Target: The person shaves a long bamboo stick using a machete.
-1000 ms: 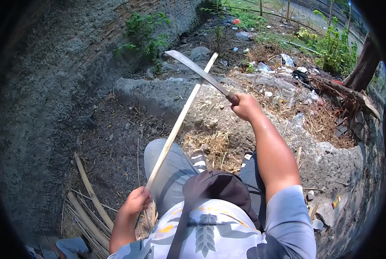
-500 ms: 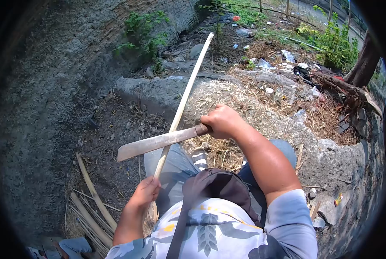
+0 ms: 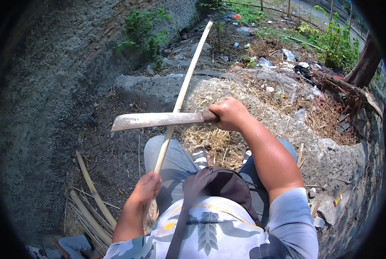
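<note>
My right hand (image 3: 230, 114) is wrapped round the dark handle of a machete (image 3: 158, 119). Its wide blade points left and lies across a long pale wooden strip (image 3: 187, 80), hiding a short piece of it. Lower down, my left hand (image 3: 148, 188) is closed round the near end of that strip. From there the strip slants up and away to the right, its far end in the air over the rough ground. Both hands are in front of my lap, above my knees.
Curved wooden strips (image 3: 95, 190) and thin sticks lie at the lower left beside a rough wall (image 3: 41, 129). Another person's leg (image 3: 74, 247) shows in the bottom left corner. Wood shavings (image 3: 210, 97) cover a concrete ledge ahead. Litter and a tree trunk (image 3: 366, 64) are at the right.
The machete has moved up and away along the strip, its blade now nearly level rather than tilted down to the left. The strip's far end sits slightly higher. Both hands keep their grip.
</note>
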The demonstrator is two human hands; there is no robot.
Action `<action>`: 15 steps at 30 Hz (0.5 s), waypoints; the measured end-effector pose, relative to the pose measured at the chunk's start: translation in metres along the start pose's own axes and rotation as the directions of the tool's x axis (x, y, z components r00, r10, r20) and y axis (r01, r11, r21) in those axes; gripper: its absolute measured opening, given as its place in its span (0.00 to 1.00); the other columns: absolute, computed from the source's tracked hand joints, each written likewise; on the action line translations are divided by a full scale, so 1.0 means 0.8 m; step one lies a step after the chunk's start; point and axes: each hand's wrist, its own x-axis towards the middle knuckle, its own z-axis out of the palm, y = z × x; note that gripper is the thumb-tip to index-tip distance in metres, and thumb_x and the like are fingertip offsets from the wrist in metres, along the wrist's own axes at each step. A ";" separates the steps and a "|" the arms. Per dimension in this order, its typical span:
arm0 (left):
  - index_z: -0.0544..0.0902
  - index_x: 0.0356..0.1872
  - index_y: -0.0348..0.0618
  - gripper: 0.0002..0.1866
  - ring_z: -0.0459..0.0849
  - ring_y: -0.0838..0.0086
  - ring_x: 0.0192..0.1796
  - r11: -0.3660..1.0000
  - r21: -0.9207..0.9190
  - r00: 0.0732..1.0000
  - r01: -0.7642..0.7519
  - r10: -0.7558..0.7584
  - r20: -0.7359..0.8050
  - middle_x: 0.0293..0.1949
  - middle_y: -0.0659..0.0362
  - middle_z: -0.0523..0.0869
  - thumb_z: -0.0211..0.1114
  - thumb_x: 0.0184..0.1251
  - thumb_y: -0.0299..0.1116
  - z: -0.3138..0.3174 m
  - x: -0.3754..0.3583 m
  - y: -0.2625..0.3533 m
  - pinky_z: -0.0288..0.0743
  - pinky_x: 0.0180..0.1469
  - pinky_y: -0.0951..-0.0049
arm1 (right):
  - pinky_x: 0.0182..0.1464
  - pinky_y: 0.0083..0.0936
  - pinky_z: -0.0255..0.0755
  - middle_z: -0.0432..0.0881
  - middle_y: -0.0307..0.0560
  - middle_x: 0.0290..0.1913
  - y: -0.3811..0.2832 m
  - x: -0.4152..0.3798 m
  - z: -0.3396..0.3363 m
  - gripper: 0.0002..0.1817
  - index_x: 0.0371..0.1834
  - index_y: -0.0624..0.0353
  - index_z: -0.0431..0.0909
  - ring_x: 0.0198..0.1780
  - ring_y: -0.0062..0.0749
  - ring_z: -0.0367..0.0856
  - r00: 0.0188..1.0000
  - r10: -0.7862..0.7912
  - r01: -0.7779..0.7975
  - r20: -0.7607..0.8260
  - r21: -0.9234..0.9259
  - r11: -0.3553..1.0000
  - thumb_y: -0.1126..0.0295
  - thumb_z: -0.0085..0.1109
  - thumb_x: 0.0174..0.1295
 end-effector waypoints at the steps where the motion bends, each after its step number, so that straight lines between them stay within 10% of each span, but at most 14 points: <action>1: 0.75 0.40 0.48 0.17 0.58 0.84 0.20 1.000 0.005 1.000 -0.002 0.002 -0.005 0.22 0.71 0.63 0.51 0.89 0.48 0.002 0.004 -0.001 0.52 0.22 0.77 | 0.50 0.45 0.80 0.88 0.46 0.30 -0.004 0.001 0.000 0.10 0.34 0.49 0.83 0.39 0.48 0.89 1.000 -0.026 0.026 0.007 -0.012 1.000 0.64 0.72 0.50; 5: 0.75 0.39 0.49 0.17 0.60 0.84 0.21 0.993 0.114 0.998 -0.044 0.048 -0.035 0.23 0.71 0.66 0.52 0.89 0.48 0.015 0.002 0.009 0.55 0.22 0.78 | 0.51 0.44 0.80 0.88 0.47 0.31 0.006 0.003 0.000 0.08 0.33 0.49 0.83 0.38 0.49 0.89 1.000 -0.009 0.008 -0.002 -0.042 0.999 0.66 0.69 0.49; 9: 0.75 0.39 0.48 0.17 0.62 0.84 0.21 0.997 0.071 0.999 -0.008 0.011 -0.040 0.23 0.70 0.67 0.52 0.89 0.48 0.001 -0.002 -0.001 0.56 0.22 0.78 | 0.52 0.50 0.81 0.90 0.53 0.40 0.040 0.001 0.000 0.10 0.43 0.47 0.86 0.47 0.55 0.89 0.901 0.434 -0.428 -0.012 0.146 0.892 0.67 0.65 0.57; 15: 0.75 0.38 0.48 0.18 0.63 0.85 0.22 0.997 0.074 0.999 0.020 -0.016 -0.049 0.23 0.70 0.68 0.53 0.88 0.48 0.006 0.000 0.000 0.57 0.23 0.78 | 0.51 0.50 0.82 0.89 0.53 0.37 0.019 0.002 0.001 0.10 0.40 0.50 0.85 0.45 0.54 0.89 0.957 0.288 -0.291 0.042 0.147 0.945 0.67 0.67 0.55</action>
